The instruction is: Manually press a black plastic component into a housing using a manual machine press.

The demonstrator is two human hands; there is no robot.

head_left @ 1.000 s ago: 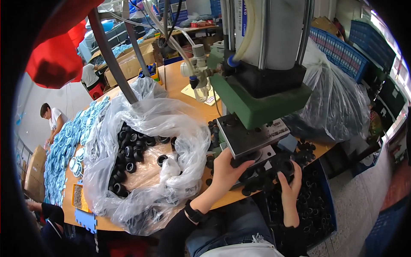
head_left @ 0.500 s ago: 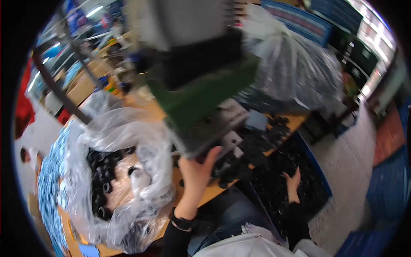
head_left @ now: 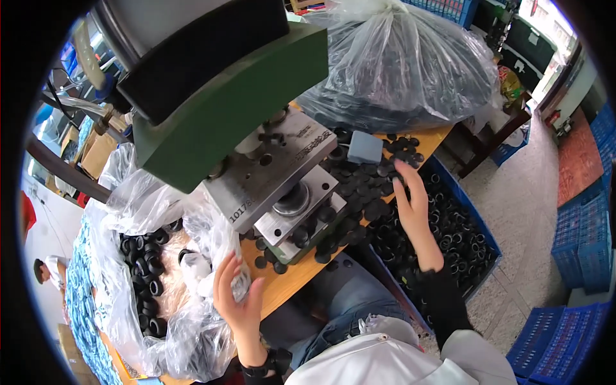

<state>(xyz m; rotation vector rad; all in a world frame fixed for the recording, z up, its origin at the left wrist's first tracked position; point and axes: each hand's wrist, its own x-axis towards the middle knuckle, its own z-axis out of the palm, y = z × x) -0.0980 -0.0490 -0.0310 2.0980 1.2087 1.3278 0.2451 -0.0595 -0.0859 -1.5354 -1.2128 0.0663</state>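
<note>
My left hand [head_left: 239,305] is open, thumb and fingers apart, beside the near edge of an open clear plastic bag [head_left: 173,346] with black rings [head_left: 149,266] in it. Over the table's right edge, near a pile of black rubber discs [head_left: 369,186], hovers my right hand [head_left: 414,208]; its fingers are stretched out and nothing shows between them. Between and beyond my hands stands a press with a green head [head_left: 237,112]. Below the head are a steel upper plate [head_left: 269,176] and a lower die block [head_left: 296,208] with a round centre. Several black pieces lie against the block.
A blue crate [head_left: 491,256] of black rings stands below the table's right side. On the wooden table [head_left: 289,289], a light blue block [head_left: 365,148] sits by the discs. A large tied clear bag [head_left: 410,70] fills the far end. Blue baskets [head_left: 558,340] stand on the right.
My left hand has come away from the press toward the clear bag. My right hand has moved from above the crate up toward the discs. The whole view has shifted.
</note>
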